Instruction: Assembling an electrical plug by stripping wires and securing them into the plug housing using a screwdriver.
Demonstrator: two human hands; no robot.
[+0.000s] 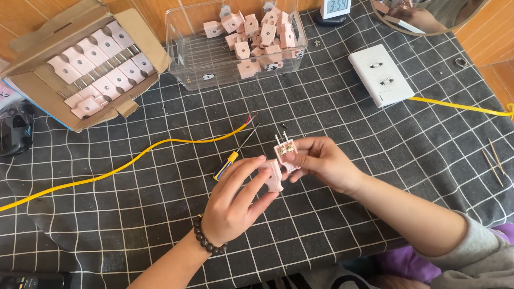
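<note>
We are holding an opened pink plug in two parts above the desk [375, 160]. Our right hand [321, 160] is gripping the plug body [285, 151], prongs up and terminals exposed; our left hand [235, 200] is pinching the plug cover [276, 175] just beside it. The step appears to be wiring — the yellow cable [160, 145] and screwdriver [235, 152] are lying near, so a free hand is likely needed next.

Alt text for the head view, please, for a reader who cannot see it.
Two bare hands hold an opened pink plug over a black grid-patterned cloth: the right hand holds the pronged half, the left hand the cover. A yellow-handled screwdriver and yellow cable lie beside them; a cardboard box and clear tub of pink plugs sit behind.
</note>
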